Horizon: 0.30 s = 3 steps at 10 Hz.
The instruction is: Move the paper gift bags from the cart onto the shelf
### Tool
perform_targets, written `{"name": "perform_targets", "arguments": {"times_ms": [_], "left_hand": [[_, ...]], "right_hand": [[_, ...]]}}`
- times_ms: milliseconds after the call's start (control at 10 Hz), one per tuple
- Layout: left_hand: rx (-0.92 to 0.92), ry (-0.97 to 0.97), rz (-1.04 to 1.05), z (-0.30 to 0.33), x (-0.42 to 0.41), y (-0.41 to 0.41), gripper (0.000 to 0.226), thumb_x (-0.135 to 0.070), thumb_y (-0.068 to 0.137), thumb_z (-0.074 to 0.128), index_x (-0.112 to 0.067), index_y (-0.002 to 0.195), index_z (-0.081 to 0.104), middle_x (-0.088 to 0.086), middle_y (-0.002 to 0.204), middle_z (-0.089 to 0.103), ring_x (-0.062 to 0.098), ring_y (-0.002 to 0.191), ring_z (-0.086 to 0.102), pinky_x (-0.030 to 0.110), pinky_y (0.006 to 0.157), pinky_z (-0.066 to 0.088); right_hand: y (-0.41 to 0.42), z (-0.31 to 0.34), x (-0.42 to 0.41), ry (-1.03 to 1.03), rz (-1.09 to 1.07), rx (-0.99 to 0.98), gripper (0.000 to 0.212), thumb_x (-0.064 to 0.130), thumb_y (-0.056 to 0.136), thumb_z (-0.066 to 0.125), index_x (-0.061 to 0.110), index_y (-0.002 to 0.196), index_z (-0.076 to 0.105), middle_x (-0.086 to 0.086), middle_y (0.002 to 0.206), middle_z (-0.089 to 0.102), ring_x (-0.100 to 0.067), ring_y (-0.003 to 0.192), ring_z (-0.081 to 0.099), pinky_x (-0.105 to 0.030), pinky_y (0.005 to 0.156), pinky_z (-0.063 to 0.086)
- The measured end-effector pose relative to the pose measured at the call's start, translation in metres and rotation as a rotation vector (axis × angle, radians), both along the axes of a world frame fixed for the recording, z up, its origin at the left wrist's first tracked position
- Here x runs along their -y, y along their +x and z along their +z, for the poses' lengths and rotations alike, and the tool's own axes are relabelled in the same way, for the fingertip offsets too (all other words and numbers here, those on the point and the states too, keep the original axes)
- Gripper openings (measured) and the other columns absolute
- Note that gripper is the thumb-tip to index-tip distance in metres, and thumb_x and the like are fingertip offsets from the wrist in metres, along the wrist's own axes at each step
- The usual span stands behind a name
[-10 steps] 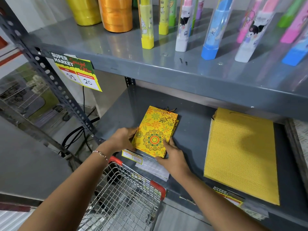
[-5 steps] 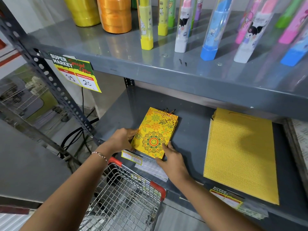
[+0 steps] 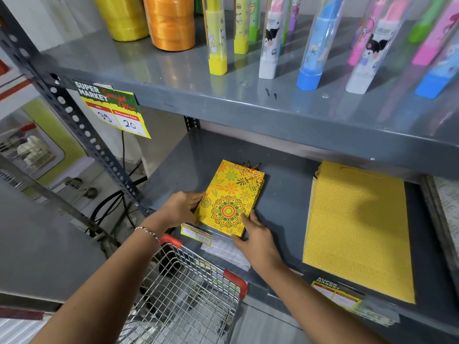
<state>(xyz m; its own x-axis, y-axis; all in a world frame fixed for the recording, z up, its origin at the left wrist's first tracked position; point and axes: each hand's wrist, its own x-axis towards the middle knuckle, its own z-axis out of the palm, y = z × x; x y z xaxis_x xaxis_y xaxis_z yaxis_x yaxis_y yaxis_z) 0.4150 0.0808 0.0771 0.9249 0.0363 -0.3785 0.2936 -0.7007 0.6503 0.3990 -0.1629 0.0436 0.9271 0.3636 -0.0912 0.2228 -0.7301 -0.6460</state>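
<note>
Small stack of patterned gift bags (image 3: 229, 198) lies flat on lower shelf (image 3: 280, 194), near front-left, top bag yellow w/ orange flowers + mandala print; black cord handles stick out at far end. Left hand (image 3: 180, 208) cups stack's left edge, fingers curled onto it, thumb at near corner; right hand (image 3: 258, 238) lies flat, fingers spread, pressing stack's near-right corner, thumb along near edge; neither lifts it, both touch it. Beaded bracelet (image 3: 149, 230) on left wrist.

Same shelf, well to the right: bigger stack of plain yellow bags (image 3: 357, 227) w/ fine lattice print, also flat; apart from small stack, bare shelf between. Price tags (image 3: 196, 235) on shelf's front lip, just below small stack.

Wire cart (image 3: 183, 294) w/ red corner caps sits below & in front of shelf, under forearms; contents hard to tell through mesh, something pale at bottom.

Upper shelf (image 3: 173, 78): yellow and orange ribbon spools (image 3: 171, 23) at left; row of clear tubes (image 3: 269, 38) w/ coloured bases and cartoon prints, standing upright. Special-offer sign (image 3: 111, 109) hangs off its front-left edge, "39" and "20".
</note>
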Motion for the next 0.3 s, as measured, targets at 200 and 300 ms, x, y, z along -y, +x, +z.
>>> {"name": "perform_targets", "arguments": {"times_ms": [200,300], "left_hand": [[0.058,0.193,-0.042,0.008,-0.005,-0.008,0.102,-0.01,0.05,0.089,-0.016,0.142,0.044,-0.003,0.135,0.058,0.021,0.122,0.058,0.025,0.096,0.049],[0.149,0.267,0.051,0.022,0.009,-0.015,0.091,-0.002,0.069,0.074,-0.014,0.149,0.032,0.004,0.145,0.049,0.021,0.119,0.057,0.021,0.087,0.045]], "right_hand": [[-0.012,0.011,0.009,0.089,-0.038,0.005,0.077,0.044,0.084,0.066,0.017,0.148,0.032,-0.003,0.161,0.02,-0.021,0.141,0.037,-0.031,0.11,0.037],[-0.023,0.028,0.023,0.11,-0.097,0.079,0.076,0.054,0.087,0.056,0.019,0.15,0.029,0.002,0.161,0.02,-0.017,0.144,0.03,-0.031,0.11,0.037]]}}
